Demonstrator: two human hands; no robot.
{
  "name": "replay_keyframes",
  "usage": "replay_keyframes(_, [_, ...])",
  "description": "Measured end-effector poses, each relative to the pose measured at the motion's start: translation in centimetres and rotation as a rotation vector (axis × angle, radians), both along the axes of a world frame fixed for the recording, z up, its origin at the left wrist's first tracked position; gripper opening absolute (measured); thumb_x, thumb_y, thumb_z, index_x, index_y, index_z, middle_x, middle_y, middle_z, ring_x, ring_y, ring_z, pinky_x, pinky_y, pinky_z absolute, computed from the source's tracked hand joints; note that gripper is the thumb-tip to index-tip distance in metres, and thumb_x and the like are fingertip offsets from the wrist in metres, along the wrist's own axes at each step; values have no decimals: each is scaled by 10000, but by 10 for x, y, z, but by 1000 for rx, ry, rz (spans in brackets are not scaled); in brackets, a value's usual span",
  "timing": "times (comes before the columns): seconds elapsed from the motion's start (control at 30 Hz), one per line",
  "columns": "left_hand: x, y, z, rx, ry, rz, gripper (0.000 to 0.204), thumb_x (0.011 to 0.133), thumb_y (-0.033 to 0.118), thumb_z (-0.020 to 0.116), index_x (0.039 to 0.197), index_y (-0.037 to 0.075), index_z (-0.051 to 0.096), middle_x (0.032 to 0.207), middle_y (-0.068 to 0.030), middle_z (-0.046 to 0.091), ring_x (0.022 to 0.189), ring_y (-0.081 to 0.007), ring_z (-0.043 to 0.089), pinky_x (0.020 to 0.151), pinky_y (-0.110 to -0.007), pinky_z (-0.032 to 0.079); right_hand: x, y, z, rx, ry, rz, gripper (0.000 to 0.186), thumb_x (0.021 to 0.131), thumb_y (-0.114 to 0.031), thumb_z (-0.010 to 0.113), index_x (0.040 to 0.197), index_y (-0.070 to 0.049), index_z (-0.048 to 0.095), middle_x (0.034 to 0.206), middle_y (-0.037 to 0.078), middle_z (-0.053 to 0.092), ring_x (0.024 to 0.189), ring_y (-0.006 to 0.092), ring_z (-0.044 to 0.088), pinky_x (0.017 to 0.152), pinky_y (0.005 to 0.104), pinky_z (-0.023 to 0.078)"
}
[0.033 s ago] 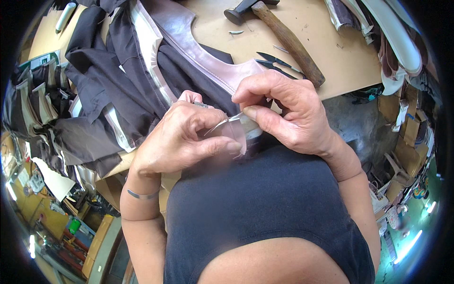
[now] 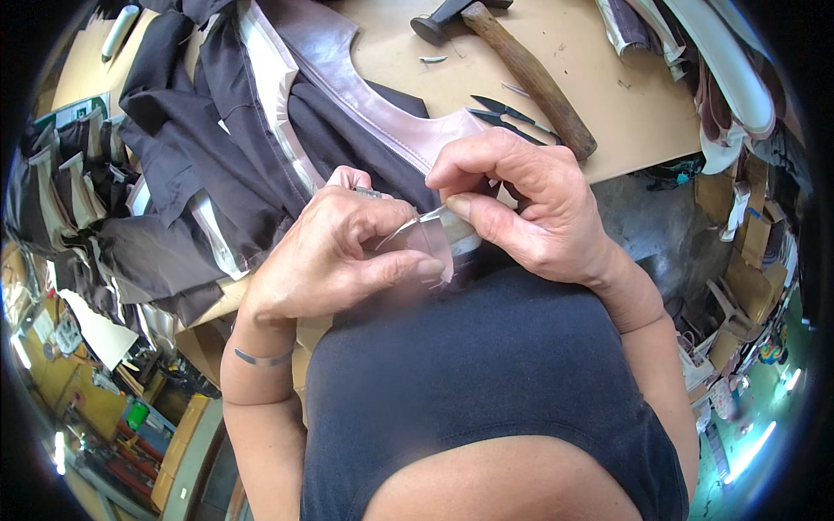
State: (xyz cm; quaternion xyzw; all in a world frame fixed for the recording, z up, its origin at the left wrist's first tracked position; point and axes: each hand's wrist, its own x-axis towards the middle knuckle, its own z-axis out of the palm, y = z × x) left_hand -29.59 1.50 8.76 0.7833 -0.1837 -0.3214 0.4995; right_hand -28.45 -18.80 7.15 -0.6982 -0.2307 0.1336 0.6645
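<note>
Close in front of my body, my left hand (image 2: 334,247) grips a small pale-pink leather piece (image 2: 432,241) between thumb and fingers. Loose threads hang at the end of this piece. Its whitish edge is pinched between thumb and forefinger of my right hand (image 2: 543,208). The remaining fingers of that hand are curled, and whether they hold anything is hidden. Just beyond my hands lies a larger pale-pink leather panel (image 2: 387,126) with a stitched edge, on top of dark fabric (image 2: 204,143).
A hammer (image 2: 534,74) with a wooden handle lies on the tan table (image 2: 625,113). Beside it are small black thread snips (image 2: 504,117). Stacked dark and pale pieces (image 2: 74,174) sit at the left. A white roll-like strip (image 2: 730,74) and cut pieces hang at the right edge.
</note>
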Motion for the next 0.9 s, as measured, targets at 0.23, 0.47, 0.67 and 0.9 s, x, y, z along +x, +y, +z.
replay_keyframes(0.23, [-2, -11, -3, 94, -214, 45, 198, 660, 178, 669, 615, 42, 533, 510, -57, 439, 504, -188, 419, 781, -321, 327, 3, -3, -3, -52, 13, 24, 233, 735, 84, 540, 945, -6, 584, 821, 65, 592, 701, 123, 568, 634, 239, 454])
replay_keyframes(0.47, [-6, -17, -7, 80, -130, 89, 184, 663, 186, 667, 633, 42, 558, 513, -67, 471, 533, -194, 488, 872, -350, 334, 3, -6, -4, -77, 47, 65, 231, 754, 82, 546, 968, 1, 582, 880, 56, 593, 756, 107, 564, 658, 223, 452])
replay_keyframes(0.67, [-4, -12, -9, 92, -74, 37, 203, 719, 204, 671, 667, 31, 580, 492, -66, 487, 500, -186, 504, 890, -361, 342, 1, -2, -7, -28, 12, -7, 266, 701, 97, 506, 931, -21, 568, 695, 73, 561, 629, 148, 557, 586, 258, 449])
replay_keyframes(0.9, [-9, -19, -2, -90, 311, 354, 171, 730, 162, 709, 727, 32, 599, 622, 7, 576, 588, -64, 508, 647, -231, 427, 1, -7, -5, -56, 51, 3, 266, 712, 77, 510, 956, -13, 562, 751, 86, 570, 683, 141, 569, 634, 251, 459])
